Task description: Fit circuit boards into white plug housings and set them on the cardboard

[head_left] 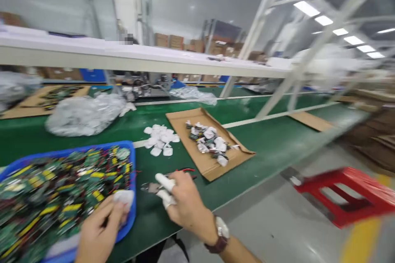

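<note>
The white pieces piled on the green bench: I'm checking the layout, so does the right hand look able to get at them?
Probably yes: the white pieces lie beyond the right hand, and nothing tall seems to block the way between them.

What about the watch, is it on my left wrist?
No, the watch is on the wrist of the right hand, which wears white finger covers.

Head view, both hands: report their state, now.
Left hand: closed, fingers pinching a white piece.
Right hand: fingers bent over a red-handled tool; whether it grips it cannot be told.
</note>
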